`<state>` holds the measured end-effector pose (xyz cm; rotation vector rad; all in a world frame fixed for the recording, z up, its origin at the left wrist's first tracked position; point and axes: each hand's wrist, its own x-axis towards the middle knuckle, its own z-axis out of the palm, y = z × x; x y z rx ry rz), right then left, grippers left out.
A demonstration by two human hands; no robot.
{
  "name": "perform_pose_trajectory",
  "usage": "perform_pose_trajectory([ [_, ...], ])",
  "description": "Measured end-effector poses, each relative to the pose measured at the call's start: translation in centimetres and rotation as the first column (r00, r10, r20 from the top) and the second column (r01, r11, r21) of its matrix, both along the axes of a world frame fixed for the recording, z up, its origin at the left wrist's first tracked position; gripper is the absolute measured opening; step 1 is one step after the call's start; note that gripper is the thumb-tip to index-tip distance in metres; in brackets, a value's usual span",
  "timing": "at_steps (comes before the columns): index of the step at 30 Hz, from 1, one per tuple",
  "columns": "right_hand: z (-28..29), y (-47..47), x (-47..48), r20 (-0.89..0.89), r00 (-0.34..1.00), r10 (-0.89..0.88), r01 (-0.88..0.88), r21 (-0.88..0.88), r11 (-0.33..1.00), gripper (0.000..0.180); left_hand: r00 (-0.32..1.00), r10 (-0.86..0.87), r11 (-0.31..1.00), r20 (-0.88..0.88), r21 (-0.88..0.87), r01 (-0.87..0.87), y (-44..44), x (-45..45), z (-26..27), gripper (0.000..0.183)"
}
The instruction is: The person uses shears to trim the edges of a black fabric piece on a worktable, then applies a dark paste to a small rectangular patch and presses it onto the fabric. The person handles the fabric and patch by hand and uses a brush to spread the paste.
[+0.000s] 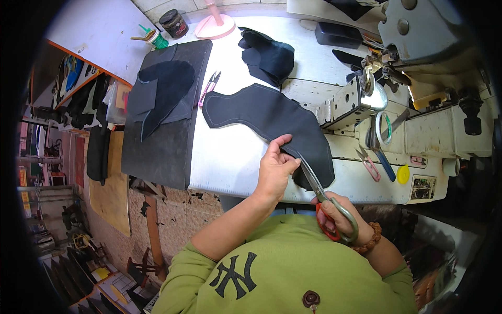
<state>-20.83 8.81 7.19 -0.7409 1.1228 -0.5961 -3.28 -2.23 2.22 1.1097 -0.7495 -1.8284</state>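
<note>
A long curved piece of black material (282, 114), with a pale line along its edge, lies on the white worktable (235, 153). My left hand (276, 168) pinches its lower edge between thumb and fingers. In my right hand (339, 214) are large scissors (317, 186) with red and green handles. Their blade tips reach the edge of the piece, close to my left thumb; whether the tips are parted is hard to tell. Another folded black piece (274, 59) rests farther back. Pink thread snips (210, 88) lie by the left end of the curved piece.
At left, a black board (157, 157) carries more black pieces (172, 90). A sewing machine (353, 98) stands at right, near a roll of tape (383, 127), a blue-handled tool (383, 163), pink snips (370, 167) and a yellow lid (402, 174). Behind are a jar (173, 24) and pink stand (215, 26).
</note>
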Motion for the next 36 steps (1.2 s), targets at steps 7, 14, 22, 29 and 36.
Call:
perform_pose_trajectory([
  [7,0.5,-0.6,-1.4,0.034,0.993,0.110,-0.108,-0.058,0.992,0.048,0.997,-0.024,0.999,-0.075,0.028,0.026,0.1,1.1,0.1,0.059],
  [14,0.0,-0.4,-0.1,0.053,0.998,0.035,-0.033,-0.032,0.999,0.048,0.993,-0.035,0.998,-0.111,0.049,0.041,-0.3,1.1,0.4,0.060],
  [22,-0.4,-0.7,0.7,0.044,0.999,0.006,-0.005,-0.037,0.999,0.046,0.999,-0.046,0.999,-0.010,-0.007,0.045,-0.2,0.9,0.6,0.061],
  [29,-0.4,-0.8,0.2,0.076,0.997,0.031,-0.028,-0.050,0.998,0.046,0.998,-0.065,0.998,-0.012,-0.022,0.065,-0.2,1.4,0.3,0.062],
  [36,0.0,-1.3,-0.7,0.006,0.993,0.119,-0.119,-0.042,0.992,0.045,0.993,-0.121,0.990,0.010,-0.065,0.122,-0.3,2.4,-0.1,0.068],
])
